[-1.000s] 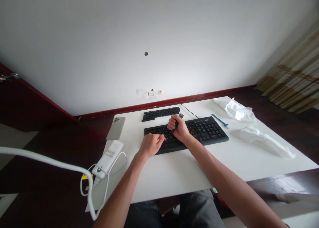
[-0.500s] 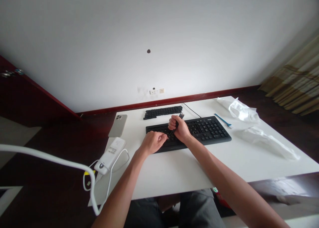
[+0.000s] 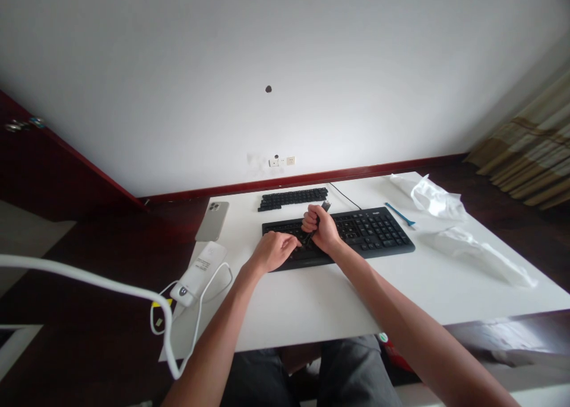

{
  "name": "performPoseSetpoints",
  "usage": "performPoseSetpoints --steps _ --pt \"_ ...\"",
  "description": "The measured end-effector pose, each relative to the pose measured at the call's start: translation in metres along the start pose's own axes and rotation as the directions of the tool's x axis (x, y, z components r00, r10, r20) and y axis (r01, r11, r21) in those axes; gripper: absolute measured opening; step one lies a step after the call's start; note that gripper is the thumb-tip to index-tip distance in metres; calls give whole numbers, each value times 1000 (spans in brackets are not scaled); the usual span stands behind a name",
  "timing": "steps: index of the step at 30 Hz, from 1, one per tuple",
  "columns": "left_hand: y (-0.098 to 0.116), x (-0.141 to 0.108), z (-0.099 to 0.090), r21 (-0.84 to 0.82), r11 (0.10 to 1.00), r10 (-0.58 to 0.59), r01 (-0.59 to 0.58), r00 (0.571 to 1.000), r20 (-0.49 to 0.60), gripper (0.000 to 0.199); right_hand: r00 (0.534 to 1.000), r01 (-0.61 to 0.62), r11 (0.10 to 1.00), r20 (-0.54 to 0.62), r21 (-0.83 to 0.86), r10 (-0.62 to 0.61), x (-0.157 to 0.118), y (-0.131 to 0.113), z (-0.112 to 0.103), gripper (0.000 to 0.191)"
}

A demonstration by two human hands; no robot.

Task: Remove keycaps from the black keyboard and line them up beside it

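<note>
Right hand [image 3: 317,229]: clenching fingers around black tool [image 3: 325,206]
Left hand [image 3: 274,251]: resting loose fingers on keyboard [image 3: 374,235]
Desk [image 3: 338,300]: keyboard sitting well inside edges

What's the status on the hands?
Right hand gripping dark slim tool, tip at the keys of black keyboard. Left hand on keys beside it. Black keycap row behind keyboard, untouched.

The keyboard [image 3: 338,232] is black, the desk [image 3: 312,300] white, the curtain [image 3: 534,152] striped beige and brown, the baseboard [image 3: 312,177] dark red, and the little stick [image 3: 399,214] bright blue.
</note>
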State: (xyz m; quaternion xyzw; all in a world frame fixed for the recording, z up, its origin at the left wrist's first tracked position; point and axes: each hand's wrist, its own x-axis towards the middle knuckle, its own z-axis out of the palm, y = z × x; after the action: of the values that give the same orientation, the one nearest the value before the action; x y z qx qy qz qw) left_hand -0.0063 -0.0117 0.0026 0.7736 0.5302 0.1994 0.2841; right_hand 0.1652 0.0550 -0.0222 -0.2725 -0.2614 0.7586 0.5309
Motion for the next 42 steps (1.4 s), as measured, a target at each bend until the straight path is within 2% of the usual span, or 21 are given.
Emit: performPoseSetpoints --steps 6,14,24,31,42 --pt "-3 0 -1 -9 999 -41 40 994 -105 35 999 5 1000 53 -30 -4 -2 0 2 45" --pt "-6 2 7 88 996 -9 14 998 -59 29 994 12 998 106 -66 -5 -7 1 6 47" --pt "-7 3 8 74 997 24 -22 999 -35 27 979 8 994 204 -107 14 -12 4 12 45" --pt "-5 3 7 109 994 1 0 1000 -8 23 951 31 965 304 -261 52 -18 8 16 47" --pt "-7 4 8 174 985 10 -12 1000 10 13 929 139 905 370 -401 22 -22 7 13 44"
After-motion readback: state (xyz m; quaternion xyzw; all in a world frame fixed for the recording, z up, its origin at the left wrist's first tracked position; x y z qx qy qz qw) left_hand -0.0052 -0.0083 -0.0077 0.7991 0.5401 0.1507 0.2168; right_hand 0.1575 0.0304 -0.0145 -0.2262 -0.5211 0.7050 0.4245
